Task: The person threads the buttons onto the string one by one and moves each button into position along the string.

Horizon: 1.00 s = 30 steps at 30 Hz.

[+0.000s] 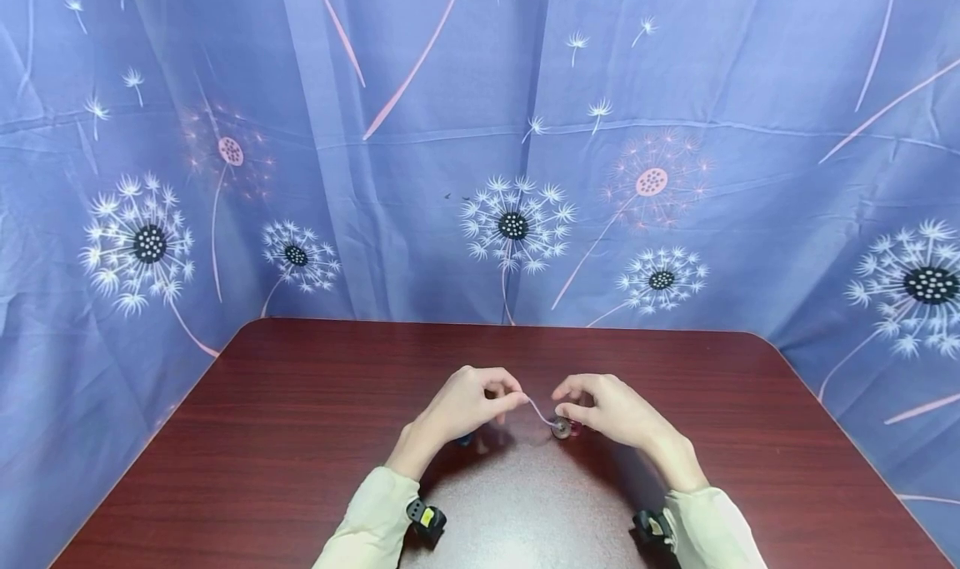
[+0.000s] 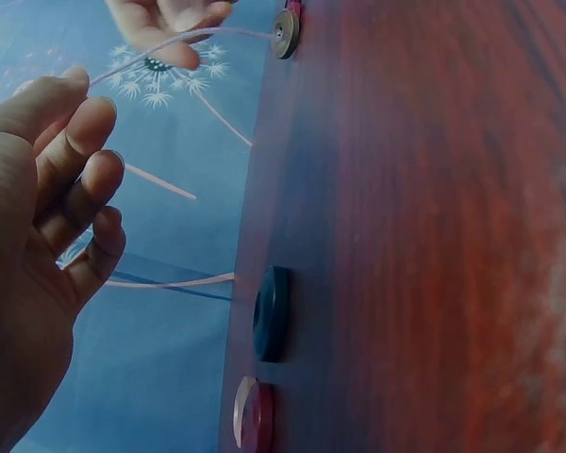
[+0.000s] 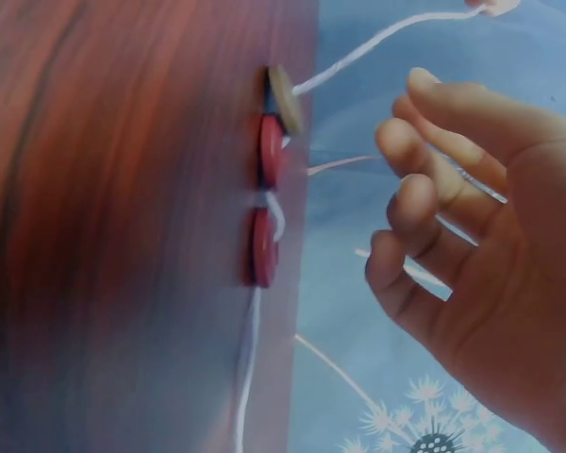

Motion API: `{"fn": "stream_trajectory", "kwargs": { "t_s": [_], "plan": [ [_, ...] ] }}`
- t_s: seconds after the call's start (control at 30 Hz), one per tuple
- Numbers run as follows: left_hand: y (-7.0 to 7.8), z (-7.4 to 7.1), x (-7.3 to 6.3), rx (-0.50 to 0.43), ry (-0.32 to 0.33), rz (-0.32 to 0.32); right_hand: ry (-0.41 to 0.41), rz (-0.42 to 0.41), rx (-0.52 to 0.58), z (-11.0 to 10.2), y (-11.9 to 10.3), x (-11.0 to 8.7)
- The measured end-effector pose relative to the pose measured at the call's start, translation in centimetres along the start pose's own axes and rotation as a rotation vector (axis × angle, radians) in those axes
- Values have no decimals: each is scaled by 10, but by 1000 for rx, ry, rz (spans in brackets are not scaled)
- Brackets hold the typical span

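A pale cord (image 2: 170, 41) is pinched at its end between the thumb and finger of my left hand (image 1: 472, 404). The cord slants down from there into a brown button (image 1: 561, 428) on the table. Behind it, two red buttons (image 3: 272, 151) sit on the same cord, whose tail (image 3: 248, 368) trails along the tabletop in the right wrist view. My right hand (image 1: 617, 409) hovers just above these buttons, fingers loosely bent, holding nothing. Beneath the left hand lie a dark teal button (image 2: 275, 314) and a red button (image 2: 258, 415) with a pale pinkish one (image 2: 242, 406) against it.
The dark red wooden table (image 1: 300, 402) has a glossy patch of reflected light at its front. Blue fabric with dandelion prints (image 1: 420, 177) hangs behind and along both sides. A black strap with a small device (image 1: 427, 519) is on each wrist.
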<state>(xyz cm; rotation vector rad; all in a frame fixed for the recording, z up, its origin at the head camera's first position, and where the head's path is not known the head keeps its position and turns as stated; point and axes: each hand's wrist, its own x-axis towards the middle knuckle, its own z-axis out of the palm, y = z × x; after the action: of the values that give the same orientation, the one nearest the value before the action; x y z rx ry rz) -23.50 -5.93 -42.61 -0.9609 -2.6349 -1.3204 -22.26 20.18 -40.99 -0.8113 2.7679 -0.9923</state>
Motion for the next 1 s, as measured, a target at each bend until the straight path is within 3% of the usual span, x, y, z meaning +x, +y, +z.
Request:
{"fn": "stream_trajectory", "kwargs": {
  "t_s": [0.37, 0.7, 1.0],
  "plan": [
    [0, 1, 1, 23, 19, 30, 121, -72, 11, 1, -14, 3],
    [0, 2, 1, 27, 25, 64, 105, -83, 120, 7, -19, 5],
    [1, 3, 1, 18, 12, 57, 64, -65, 222, 14, -24, 7]
  ]
}}
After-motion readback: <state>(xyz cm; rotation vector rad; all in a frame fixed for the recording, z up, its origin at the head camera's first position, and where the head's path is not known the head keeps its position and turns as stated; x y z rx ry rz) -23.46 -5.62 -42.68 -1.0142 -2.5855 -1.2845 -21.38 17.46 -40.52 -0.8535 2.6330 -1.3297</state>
